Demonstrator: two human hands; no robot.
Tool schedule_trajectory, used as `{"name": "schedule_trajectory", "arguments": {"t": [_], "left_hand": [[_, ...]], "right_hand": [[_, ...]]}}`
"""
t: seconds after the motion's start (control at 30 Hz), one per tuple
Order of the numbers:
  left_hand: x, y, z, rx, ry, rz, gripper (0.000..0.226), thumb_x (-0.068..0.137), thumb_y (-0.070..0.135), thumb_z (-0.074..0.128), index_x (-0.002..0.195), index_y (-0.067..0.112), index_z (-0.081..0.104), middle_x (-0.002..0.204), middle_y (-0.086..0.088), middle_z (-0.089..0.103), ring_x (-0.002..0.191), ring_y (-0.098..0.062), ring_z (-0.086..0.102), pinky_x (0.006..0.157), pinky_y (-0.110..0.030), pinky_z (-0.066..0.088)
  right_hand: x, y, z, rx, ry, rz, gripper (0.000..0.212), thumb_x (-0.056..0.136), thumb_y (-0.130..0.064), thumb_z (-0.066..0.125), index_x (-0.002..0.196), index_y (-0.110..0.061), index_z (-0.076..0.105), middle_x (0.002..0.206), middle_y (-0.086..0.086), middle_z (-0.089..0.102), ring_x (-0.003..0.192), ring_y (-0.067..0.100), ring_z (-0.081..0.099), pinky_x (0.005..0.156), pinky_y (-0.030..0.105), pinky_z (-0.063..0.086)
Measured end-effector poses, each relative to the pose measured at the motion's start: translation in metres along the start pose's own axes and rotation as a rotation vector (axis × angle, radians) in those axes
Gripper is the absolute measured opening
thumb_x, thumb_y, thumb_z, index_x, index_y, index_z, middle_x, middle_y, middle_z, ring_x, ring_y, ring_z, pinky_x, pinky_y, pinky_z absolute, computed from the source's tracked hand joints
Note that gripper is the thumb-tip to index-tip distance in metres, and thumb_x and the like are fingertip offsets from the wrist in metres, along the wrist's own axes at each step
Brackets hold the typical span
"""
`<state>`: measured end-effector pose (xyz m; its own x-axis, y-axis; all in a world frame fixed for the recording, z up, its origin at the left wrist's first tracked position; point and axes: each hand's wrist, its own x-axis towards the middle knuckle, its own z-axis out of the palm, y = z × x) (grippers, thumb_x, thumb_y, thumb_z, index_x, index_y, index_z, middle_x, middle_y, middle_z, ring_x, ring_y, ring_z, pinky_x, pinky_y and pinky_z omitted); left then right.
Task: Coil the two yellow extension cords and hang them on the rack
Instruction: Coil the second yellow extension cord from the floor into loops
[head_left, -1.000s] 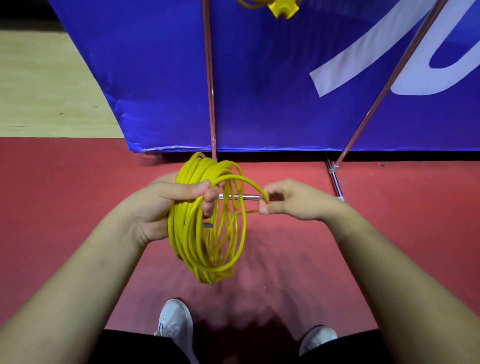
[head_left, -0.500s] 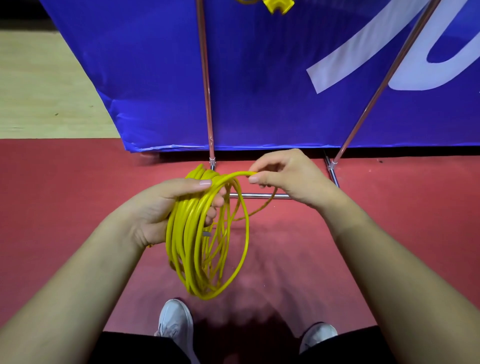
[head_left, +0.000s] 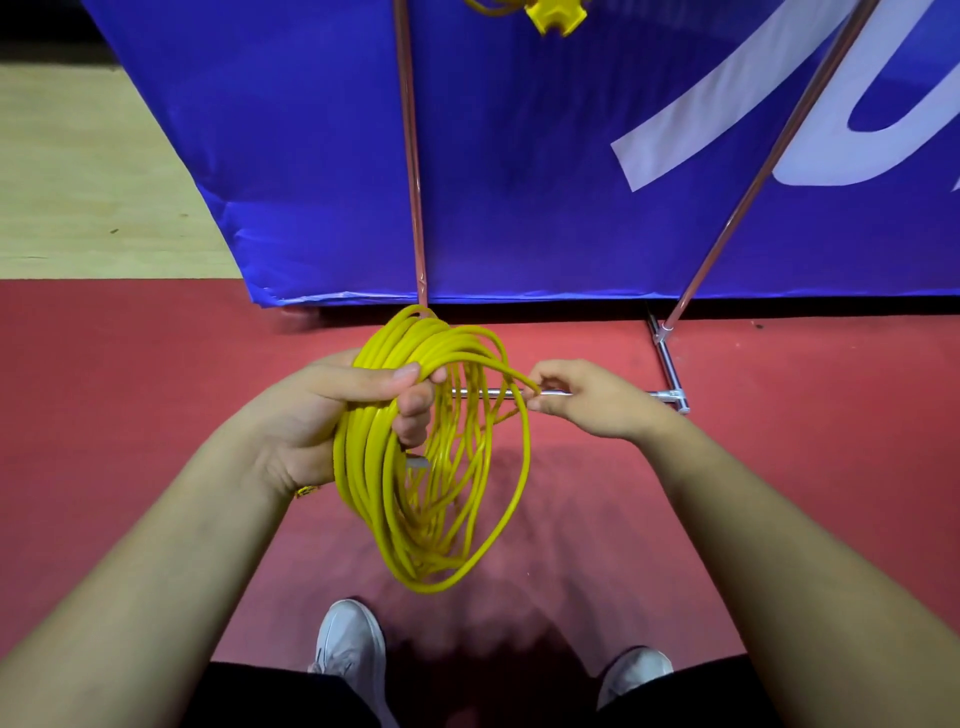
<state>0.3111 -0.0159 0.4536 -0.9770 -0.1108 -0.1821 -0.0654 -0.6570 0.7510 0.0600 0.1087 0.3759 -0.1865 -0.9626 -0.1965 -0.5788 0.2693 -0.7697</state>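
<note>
A yellow extension cord hangs as a coil of several loops in front of me. My left hand is shut around the top left of the coil, thumb over the strands. My right hand pinches one loose strand at the coil's upper right. A small grey plug part shows inside the coil, below my left fingers. A second yellow cord with its socket block hangs at the top edge, on the rack of thin metal poles.
A blue banner stands behind the rack poles. The rack's chrome base bars lie on the red floor to the right. Pale wooden floor lies at the far left. My two white shoes are at the bottom.
My right hand, raised over the coil's top half a second ago, has come back down and to the right with a strand, laying another loop. The coil now hangs wider.
</note>
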Motion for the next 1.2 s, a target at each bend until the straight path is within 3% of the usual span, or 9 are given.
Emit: {"name": "schedule_trajectory", "arguments": {"t": [0.2,0.3,0.47,0.6,0.73,0.87,0.93,1.03,1.2], "left_hand": [[0.004,0.004,0.0,-0.298,-0.137,0.081,0.021,0.096,0.004,0.043,0.11,-0.01,0.053,0.08,-0.015,0.063,0.071,-0.023,0.062,0.072,-0.033,0.048],[0.002,0.01,-0.006,-0.373,-0.089,0.141,0.025,0.098,0.004,0.034,0.112,-0.013,0.048,0.084,-0.02,0.062,0.076,-0.029,0.061,0.074,-0.036,0.045],[0.004,0.014,-0.007,-0.402,0.129,0.292,0.018,0.077,0.008,0.069,0.092,-0.001,0.065,0.076,-0.003,0.065,0.065,-0.013,0.062,0.064,-0.024,0.05],[0.003,0.021,-0.007,-0.322,0.355,0.433,0.023,0.057,0.012,0.078,0.079,0.008,0.074,0.086,0.0,0.074,0.072,-0.01,0.07,0.06,-0.02,0.053],[0.005,0.02,-0.008,-0.203,0.449,0.384,0.01,0.065,0.017,0.069,0.073,0.013,0.074,0.092,-0.005,0.075,0.064,-0.007,0.068,0.054,-0.02,0.052],[0.005,0.016,-0.014,-0.071,0.37,0.323,0.036,0.064,0.02,0.08,0.098,0.012,0.069,0.078,0.003,0.067,0.06,-0.007,0.06,0.059,-0.02,0.05],[0.006,0.014,-0.017,0.004,0.388,0.29,0.029,0.072,0.012,0.073,0.101,0.01,0.068,0.076,0.002,0.065,0.061,-0.008,0.059,0.059,-0.02,0.05],[0.008,0.01,-0.009,0.13,0.479,0.204,0.014,0.073,0.009,0.063,0.086,0.008,0.069,0.072,-0.006,0.066,0.06,-0.013,0.062,0.056,-0.024,0.052],[0.013,-0.006,0.011,0.312,0.447,0.064,0.014,0.084,-0.004,0.054,0.097,-0.006,0.059,0.085,-0.022,0.073,0.073,-0.027,0.072,0.061,-0.031,0.057]], "right_hand": [[0.012,0.045,0.02,0.086,-0.025,0.121,0.004,0.091,-0.013,0.064,0.093,-0.009,0.063,0.097,0.013,0.07,0.085,0.008,0.058,0.084,0.026,0.044],[0.013,0.061,0.032,0.142,-0.097,0.198,0.011,0.091,-0.016,0.063,0.086,-0.009,0.058,0.085,0.01,0.064,0.083,0.013,0.051,0.079,0.032,0.038],[0.008,0.059,0.031,0.494,-0.092,0.306,0.013,0.092,-0.014,0.063,0.081,-0.01,0.057,0.075,0.004,0.068,0.074,0.016,0.063,0.09,0.038,0.049],[0.008,0.032,0.024,0.647,0.093,0.331,0.017,0.094,-0.018,0.06,0.08,-0.017,0.051,0.059,0.005,0.05,0.051,0.019,0.05,0.061,0.033,0.05],[0.004,0.003,0.026,0.46,0.169,0.27,0.014,0.095,-0.015,0.059,0.082,-0.012,0.056,0.053,0.002,0.035,0.041,0.013,0.027,0.045,0.023,0.026],[-0.007,-0.039,0.02,0.111,0.023,0.176,0.011,0.09,-0.011,0.065,0.082,-0.006,0.071,0.041,-0.012,0.045,0.033,0.0,0.035,0.04,0.011,0.029],[-0.012,-0.06,0.013,0.025,-0.12,0.118,0.009,0.087,-0.011,0.068,0.08,-0.01,0.073,0.039,-0.015,0.047,0.038,-0.001,0.039,0.042,0.009,0.029],[-0.022,-0.084,0.005,0.032,-0.28,0.047,0.007,0.085,-0.015,0.072,0.08,-0.012,0.076,0.041,-0.012,0.043,0.043,0.004,0.033,0.046,0.02,0.027],[-0.033,-0.113,-0.004,0.247,-0.355,-0.165,0.011,0.087,-0.013,0.067,0.081,-0.007,0.074,0.044,-0.008,0.039,0.044,0.012,0.026,0.046,0.026,0.019]]}}
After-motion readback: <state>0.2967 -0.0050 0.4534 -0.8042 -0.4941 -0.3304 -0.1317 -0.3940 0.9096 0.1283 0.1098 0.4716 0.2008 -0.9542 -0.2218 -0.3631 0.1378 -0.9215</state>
